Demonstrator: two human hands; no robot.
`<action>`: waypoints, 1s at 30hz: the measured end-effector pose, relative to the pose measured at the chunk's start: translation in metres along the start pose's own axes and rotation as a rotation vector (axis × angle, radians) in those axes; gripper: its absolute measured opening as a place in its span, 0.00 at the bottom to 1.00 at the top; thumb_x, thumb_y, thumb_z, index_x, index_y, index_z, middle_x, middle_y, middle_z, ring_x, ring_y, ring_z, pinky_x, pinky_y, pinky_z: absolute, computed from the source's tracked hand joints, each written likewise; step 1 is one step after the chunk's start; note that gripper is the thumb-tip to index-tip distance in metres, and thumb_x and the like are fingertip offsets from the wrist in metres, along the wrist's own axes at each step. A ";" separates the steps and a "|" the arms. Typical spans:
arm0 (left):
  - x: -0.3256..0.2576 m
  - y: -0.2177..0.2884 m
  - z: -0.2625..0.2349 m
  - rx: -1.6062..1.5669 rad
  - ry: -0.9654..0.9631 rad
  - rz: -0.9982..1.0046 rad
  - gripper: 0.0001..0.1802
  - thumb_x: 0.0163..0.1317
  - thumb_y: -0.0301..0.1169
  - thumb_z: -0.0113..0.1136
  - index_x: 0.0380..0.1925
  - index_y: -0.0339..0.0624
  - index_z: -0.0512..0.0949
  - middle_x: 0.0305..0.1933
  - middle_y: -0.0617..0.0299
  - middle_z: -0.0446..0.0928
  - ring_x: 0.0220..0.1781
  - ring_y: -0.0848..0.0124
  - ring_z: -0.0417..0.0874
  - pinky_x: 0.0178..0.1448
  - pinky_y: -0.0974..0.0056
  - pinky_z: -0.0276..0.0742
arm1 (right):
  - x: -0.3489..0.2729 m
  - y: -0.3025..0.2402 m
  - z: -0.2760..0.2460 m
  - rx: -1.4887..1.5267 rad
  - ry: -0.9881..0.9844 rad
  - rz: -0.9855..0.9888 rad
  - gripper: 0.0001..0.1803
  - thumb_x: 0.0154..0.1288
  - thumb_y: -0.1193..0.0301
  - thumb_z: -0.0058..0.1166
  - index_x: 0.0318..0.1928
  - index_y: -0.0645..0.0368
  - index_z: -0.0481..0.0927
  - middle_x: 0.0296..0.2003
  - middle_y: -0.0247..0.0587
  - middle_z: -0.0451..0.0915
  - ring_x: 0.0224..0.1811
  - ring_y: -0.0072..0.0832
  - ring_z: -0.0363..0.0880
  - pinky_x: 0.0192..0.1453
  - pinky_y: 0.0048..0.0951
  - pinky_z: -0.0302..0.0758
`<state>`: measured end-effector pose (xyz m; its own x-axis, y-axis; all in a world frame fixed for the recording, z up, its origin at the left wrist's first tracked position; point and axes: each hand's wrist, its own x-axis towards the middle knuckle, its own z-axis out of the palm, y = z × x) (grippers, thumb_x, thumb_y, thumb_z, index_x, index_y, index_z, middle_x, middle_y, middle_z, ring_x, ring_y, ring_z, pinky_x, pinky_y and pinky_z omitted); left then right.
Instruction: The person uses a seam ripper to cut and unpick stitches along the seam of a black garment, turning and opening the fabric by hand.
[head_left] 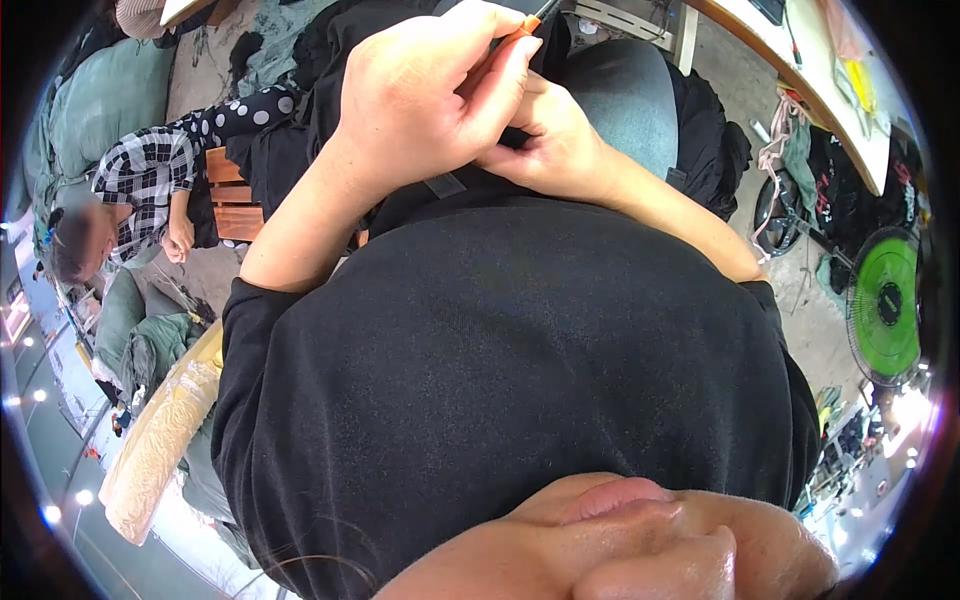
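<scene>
Close together in front of my chest, at the top of the view, are both my hands. Thumb and forefinger of my left hand point(430, 95) pinch a small orange-handled tool point(530, 23) with a thin dark shaft, cut off by the upper edge; its kind I cannot make out. Just behind, my right hand point(552, 138) is closed with its thumb bent inward. The left hand partly covers its fingers, so whatever they hold is hidden. Black cloth point(350, 50) lies beyond and below the hands, with a grey-blue piece of fabric point(625, 105) to their right.
A wooden tabletop point(765, 55) curves across the upper right. At the right stands a green fan point(885, 305). On the left, a person in a checked shirt point(150, 165) sits near a slatted wooden stool point(235, 195). Green bundles point(110, 95) and a plastic-wrapped yellowish roll point(165, 435) are also left.
</scene>
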<state>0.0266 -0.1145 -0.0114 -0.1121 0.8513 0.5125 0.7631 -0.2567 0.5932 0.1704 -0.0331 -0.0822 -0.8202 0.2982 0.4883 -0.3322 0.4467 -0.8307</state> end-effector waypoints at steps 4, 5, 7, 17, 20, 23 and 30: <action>0.004 0.002 0.003 -0.023 0.013 -0.042 0.10 0.65 0.20 0.69 0.46 0.33 0.84 0.23 0.69 0.77 0.23 0.87 0.73 0.26 0.78 0.67 | -0.001 -0.002 -0.001 0.024 0.002 0.028 0.11 0.57 0.75 0.68 0.41 0.65 0.85 0.41 0.50 0.85 0.47 0.43 0.85 0.55 0.40 0.81; 0.005 0.003 0.003 -0.022 0.011 -0.040 0.10 0.65 0.20 0.69 0.46 0.33 0.84 0.23 0.69 0.77 0.23 0.87 0.73 0.26 0.78 0.67 | 0.000 -0.002 -0.001 0.043 -0.003 0.039 0.11 0.57 0.75 0.68 0.41 0.65 0.85 0.41 0.50 0.85 0.47 0.43 0.85 0.56 0.40 0.81; 0.008 0.004 0.002 0.005 -0.003 -0.059 0.10 0.65 0.20 0.69 0.47 0.34 0.84 0.23 0.70 0.77 0.22 0.88 0.73 0.26 0.79 0.66 | 0.001 -0.002 -0.002 0.033 -0.001 0.022 0.11 0.57 0.76 0.68 0.41 0.65 0.85 0.40 0.50 0.85 0.47 0.43 0.85 0.56 0.41 0.80; 0.034 0.019 0.002 0.090 -0.013 -0.050 0.05 0.61 0.21 0.68 0.34 0.34 0.80 0.21 0.57 0.73 0.18 0.68 0.75 0.24 0.64 0.67 | 0.001 0.004 0.001 0.064 0.022 -0.021 0.10 0.56 0.76 0.67 0.40 0.62 0.84 0.39 0.44 0.85 0.46 0.42 0.84 0.53 0.42 0.78; 0.041 0.024 -0.001 0.103 -0.045 -0.102 0.05 0.62 0.22 0.67 0.35 0.34 0.80 0.20 0.57 0.73 0.17 0.67 0.74 0.24 0.64 0.66 | 0.002 0.002 0.000 0.049 -0.016 0.005 0.10 0.57 0.75 0.67 0.40 0.60 0.84 0.38 0.42 0.85 0.46 0.41 0.83 0.53 0.42 0.77; 0.050 0.029 0.002 0.110 -0.025 -0.132 0.05 0.62 0.22 0.67 0.31 0.35 0.79 0.18 0.57 0.71 0.15 0.67 0.72 0.22 0.64 0.65 | 0.000 0.001 -0.001 0.006 -0.054 0.055 0.09 0.58 0.73 0.66 0.40 0.59 0.84 0.38 0.40 0.84 0.46 0.40 0.83 0.55 0.42 0.76; 0.068 0.036 0.008 0.144 0.018 -0.194 0.11 0.61 0.22 0.68 0.25 0.36 0.75 0.15 0.57 0.69 0.13 0.68 0.70 0.22 0.64 0.65 | -0.005 0.008 0.001 0.076 -0.046 0.087 0.07 0.60 0.71 0.65 0.38 0.59 0.84 0.38 0.38 0.83 0.45 0.38 0.82 0.58 0.41 0.74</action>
<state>0.0515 -0.0620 0.0394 -0.2755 0.8698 0.4094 0.8090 -0.0202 0.5874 0.1715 -0.0324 -0.0913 -0.8673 0.2937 0.4018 -0.2916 0.3545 -0.8884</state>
